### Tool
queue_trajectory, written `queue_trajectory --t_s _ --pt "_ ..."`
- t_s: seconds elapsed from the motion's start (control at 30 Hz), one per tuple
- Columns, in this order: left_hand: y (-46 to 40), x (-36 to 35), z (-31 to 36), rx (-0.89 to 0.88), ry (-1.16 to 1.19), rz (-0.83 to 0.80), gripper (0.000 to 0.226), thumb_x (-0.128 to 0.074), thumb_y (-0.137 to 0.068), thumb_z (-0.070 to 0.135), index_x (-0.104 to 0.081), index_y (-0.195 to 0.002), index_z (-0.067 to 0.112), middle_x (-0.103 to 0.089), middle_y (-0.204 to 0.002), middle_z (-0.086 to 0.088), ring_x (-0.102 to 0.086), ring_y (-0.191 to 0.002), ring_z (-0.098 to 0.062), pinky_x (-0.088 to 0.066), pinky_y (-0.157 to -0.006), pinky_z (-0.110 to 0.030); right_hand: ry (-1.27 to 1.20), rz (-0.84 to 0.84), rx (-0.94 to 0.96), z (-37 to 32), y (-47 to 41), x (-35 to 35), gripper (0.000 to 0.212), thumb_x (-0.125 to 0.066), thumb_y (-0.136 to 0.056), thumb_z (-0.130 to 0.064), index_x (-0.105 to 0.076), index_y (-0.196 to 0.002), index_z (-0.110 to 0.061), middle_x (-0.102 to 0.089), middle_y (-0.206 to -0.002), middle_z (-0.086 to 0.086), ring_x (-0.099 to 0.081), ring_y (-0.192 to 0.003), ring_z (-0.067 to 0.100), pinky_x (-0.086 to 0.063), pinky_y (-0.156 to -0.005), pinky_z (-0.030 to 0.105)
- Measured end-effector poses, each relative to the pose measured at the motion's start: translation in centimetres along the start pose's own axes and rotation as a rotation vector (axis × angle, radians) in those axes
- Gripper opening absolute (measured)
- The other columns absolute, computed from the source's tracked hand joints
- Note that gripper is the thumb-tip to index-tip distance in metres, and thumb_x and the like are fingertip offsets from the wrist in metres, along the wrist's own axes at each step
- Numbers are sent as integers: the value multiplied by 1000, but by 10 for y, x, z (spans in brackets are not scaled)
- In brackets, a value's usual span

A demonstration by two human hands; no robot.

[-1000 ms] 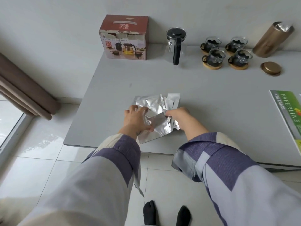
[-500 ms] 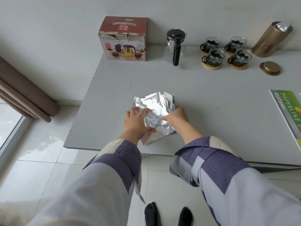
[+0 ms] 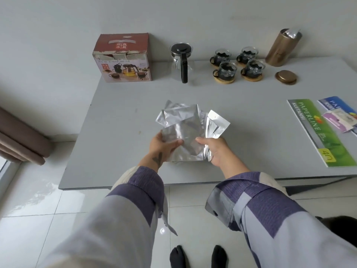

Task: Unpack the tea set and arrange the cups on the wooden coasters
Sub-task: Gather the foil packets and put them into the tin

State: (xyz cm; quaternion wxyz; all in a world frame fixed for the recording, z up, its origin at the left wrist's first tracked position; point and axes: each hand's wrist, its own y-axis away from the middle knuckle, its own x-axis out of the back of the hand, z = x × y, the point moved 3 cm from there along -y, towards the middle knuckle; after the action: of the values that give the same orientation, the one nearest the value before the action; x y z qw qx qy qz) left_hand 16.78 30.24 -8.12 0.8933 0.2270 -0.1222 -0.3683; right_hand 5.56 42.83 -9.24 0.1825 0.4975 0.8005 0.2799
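1. Silver foil pouches (image 3: pixel 185 130), a whole fanned-out bunch, are held up over the near middle of the grey table (image 3: pixel 119 117) by both hands.
2. Left hand (image 3: pixel 164 146) has its fingers closed on the lower left edge of the front pouch, thumb on top.
3. Right hand (image 3: pixel 216 149) grips the lower right side of the stack, fingers curled shut around several pouches at once.
4. Tea set is way at the back of the table: four glass cups (image 3: pixel 228 69) with dark stuff inside, each already sitting on a round wooden coaster (image 3: pixel 224 80), two in front and two behind.
5. Glass teapot (image 3: pixel 181 64) with a black lid and handle stands just left of the cups, and the red tea set box (image 3: pixel 122 59) is further left against the wall.
6. Right of the cups there's a gold canister (image 3: pixel 281 48) leaning at the wall, its round gold lid (image 3: pixel 286 77) lying flat on the table in front of it.
7. Green Paperline booklet (image 3: pixel 320 130) lies at the right edge.
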Motion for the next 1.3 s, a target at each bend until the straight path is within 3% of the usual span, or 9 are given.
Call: queue_trajectory --t_s 0.1,0.23,0.33,0.5,0.67,0.83,0.93,1.2,1.3 --pt "2 -27 7 -61 -12 -24 49 -74 -77 1 -56 -123 3 -65 -93 -3 -62 -71 -8 -55 -59 -13 -47 71 8 -5 7 29 37 -75 -77 -7 -62 -112 -5 -62 -86 4 -50 -62 11 -34 -51 24" --pt "5 -75 22 -146 -123 -54 47 -78 -76 10 -59 -118 10 -67 -92 2 -65 -84 -17 -56 -80 -32 -188 173 72 -12 17 82 31 -75 -78 -12 -58 -104 -14 -59 -76 -1 -52 -60 14 -34 -46 19" --pt "17 -127 34 -202 -175 -118 44 -79 -75 14 -57 -113 15 -65 -90 5 -63 -83 -15 -54 -77 -30 -263 257 113 -19 32 132 22 -71 -82 -12 -55 -97 -16 -55 -76 -4 -48 -61 12 -38 -54 22" --pt "46 -231 40 -270 -291 -247 51 -79 -76 19 -56 -121 16 -65 -101 2 -63 -88 -17 -55 -77 -30 -349 436 159 -20 49 234 36 -72 -82 -13 -56 -114 -15 -60 -95 -2 -57 -85 18 -46 -81 31" --pt "92 -356 29 -342 -347 -390 48 -76 -78 16 -57 -122 15 -66 -104 -1 -62 -89 -17 -53 -80 -29 -427 565 179 -5 74 358 43 -75 -78 -14 -59 -118 -16 -64 -109 3 -60 -99 25 -51 -93 41" --pt "139 -475 -6 -385 -471 -458 53 -67 -85 20 -46 -133 10 -60 -123 -9 -59 -109 -27 -49 -88 -31 -444 655 255 17 102 481 33 -72 -79 -5 -62 -108 -17 -66 -104 3 -61 -93 23 -51 -72 31" --pt "162 -537 -30 -374 -508 -507 58 -64 -87 18 -38 -138 8 -55 -129 -13 -55 -115 -30 -46 -90 -33 -437 728 257 37 117 542 36 -72 -80 -4 -60 -113 -12 -65 -101 3 -59 -89 20 -49 -76 30" --pt "183 -675 -95 -263 -646 -732 57 -69 -84 17 -44 -133 7 -60 -122 -8 -61 -104 -23 -52 -87 -32 -441 949 185 92 127 667 38 -74 -77 -7 -61 -112 -7 -67 -96 4 -63 -84 19 -51 -70 25" --pt "182 -718 -129 -247 -735 -796 58 -67 -86 18 -39 -136 7 -59 -122 -9 -60 -99 -20 -49 -78 -26 -496 1016 158 120 119 698 26 -72 -78 -3 -62 -99 -14 -64 -83 -3 -61 -74 12 -49 -65 22"
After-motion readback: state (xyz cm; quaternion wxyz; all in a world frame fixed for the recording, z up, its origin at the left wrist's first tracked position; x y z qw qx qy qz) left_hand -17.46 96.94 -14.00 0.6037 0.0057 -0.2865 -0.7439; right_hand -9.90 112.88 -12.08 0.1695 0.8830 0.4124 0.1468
